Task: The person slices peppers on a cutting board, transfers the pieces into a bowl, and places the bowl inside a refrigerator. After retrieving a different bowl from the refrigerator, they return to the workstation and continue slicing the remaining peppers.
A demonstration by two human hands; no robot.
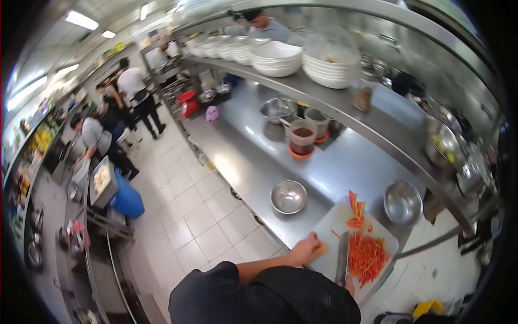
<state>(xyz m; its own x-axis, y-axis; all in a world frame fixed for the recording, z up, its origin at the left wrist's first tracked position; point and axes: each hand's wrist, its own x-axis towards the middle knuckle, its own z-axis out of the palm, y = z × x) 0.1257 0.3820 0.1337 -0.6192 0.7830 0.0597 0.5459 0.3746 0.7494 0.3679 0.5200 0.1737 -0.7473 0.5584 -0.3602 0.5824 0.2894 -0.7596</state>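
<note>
Well, in the head view, my board [324, 264] lay close to the body, I think so both hands could reach it with ease. The red strips [368, 258] sat in a heap on its right side, and some big bits [355, 210] lay at the far end, maybe so the two did not mix. One bowl [288, 197] stood on the bench [356, 164] past the left hand [306, 249], and a second bowl [403, 204] stood just off the board's right side. I guess both were put near so they were easy to get to.

The right hand [350, 284] was closed on the knife [343, 256]. Its blade pointed away from the body, between the left hand and the heap, right by the heap's edge. I think the left fingers were off to the side so they would not get cut.

My left arm [264, 269] came out bare and reached to the right. The left hand was small and curled over the board's edge, with something tan by its fingertips. I could not tell if it held that. Dark cloth hid the right arm.
</note>
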